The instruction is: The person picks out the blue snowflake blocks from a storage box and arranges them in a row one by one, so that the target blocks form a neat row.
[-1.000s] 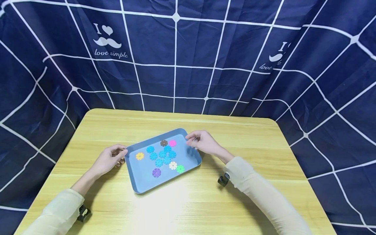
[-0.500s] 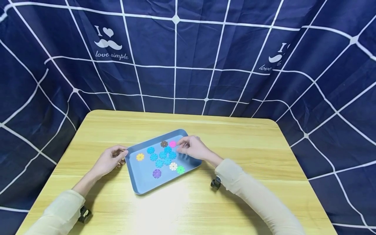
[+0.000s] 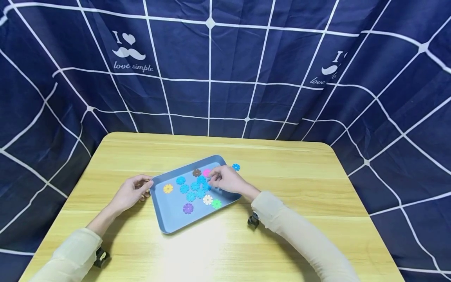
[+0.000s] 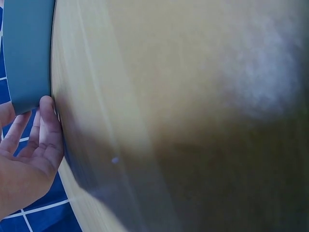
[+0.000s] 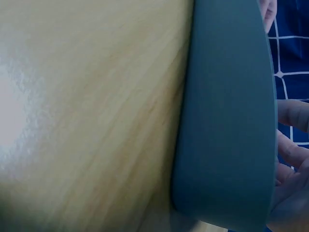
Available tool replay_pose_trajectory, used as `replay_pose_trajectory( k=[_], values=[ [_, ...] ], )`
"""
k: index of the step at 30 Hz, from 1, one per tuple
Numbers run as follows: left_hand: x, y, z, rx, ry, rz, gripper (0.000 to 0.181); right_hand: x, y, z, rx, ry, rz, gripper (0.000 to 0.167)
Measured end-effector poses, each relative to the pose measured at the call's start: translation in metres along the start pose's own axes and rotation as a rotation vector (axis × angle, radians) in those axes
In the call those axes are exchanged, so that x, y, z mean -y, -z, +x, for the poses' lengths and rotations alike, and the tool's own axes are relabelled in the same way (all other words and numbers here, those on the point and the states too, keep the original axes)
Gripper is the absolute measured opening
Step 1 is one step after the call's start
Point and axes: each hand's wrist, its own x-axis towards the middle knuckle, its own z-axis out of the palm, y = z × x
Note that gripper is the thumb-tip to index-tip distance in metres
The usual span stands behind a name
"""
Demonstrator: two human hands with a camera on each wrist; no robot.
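A blue tray (image 3: 172, 219) lies slanted on the table, holding flat, notched discs: several light-blue ones (image 3: 184, 188) in a cluster, with yellow (image 3: 168, 188), purple (image 3: 188, 208), brown (image 3: 197, 172), pink (image 3: 206, 172), cream (image 3: 208, 199) and green (image 3: 216, 203) around them. My left hand (image 3: 128, 192) pinches the tray's left corner, thumb at the rim; the left wrist view shows its fingers (image 4: 47, 125) against the tray wall (image 4: 29, 53). Over the tray's right part, my right hand (image 3: 228, 179) has bent, parted fingers beside the light-blue discs. Its fingertips are partly hidden behind the wall in the right wrist view.
One blue disc (image 3: 236, 167) lies on the wooden table (image 3: 282, 243), outside the tray near its back right corner, just behind my right hand. A dark blue curtain (image 3: 225, 98) with white lines stands around the table's back and sides.
My right hand has moved left and slightly down, from the tray's right rim to the light-blue discs. The blue disc on the table has come into view. My left hand and the tray look unmoved.
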Motion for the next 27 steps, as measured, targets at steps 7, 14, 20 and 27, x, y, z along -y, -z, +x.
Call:
replay_pose_trajectory(
  k=[7,14,20,27],
  values=[
    [0.0,0.0,-0.001,0.003,-0.001,0.007,0.038,-0.003,-0.006,0.003,0.002,0.017,-0.038,0.021],
    [0.0,0.0,-0.001,0.006,0.015,0.002,0.04,-0.003,-0.01,0.005,0.005,-0.022,-0.087,0.022],
    [0.0,-0.001,-0.001,0.007,0.024,-0.002,0.042,-0.005,-0.014,0.007,0.004,-0.03,-0.136,0.023],
    [0.0,0.0,-0.001,0.01,0.023,-0.013,0.042,-0.003,-0.016,0.006,-0.008,-0.033,-0.156,0.023]
  ],
)
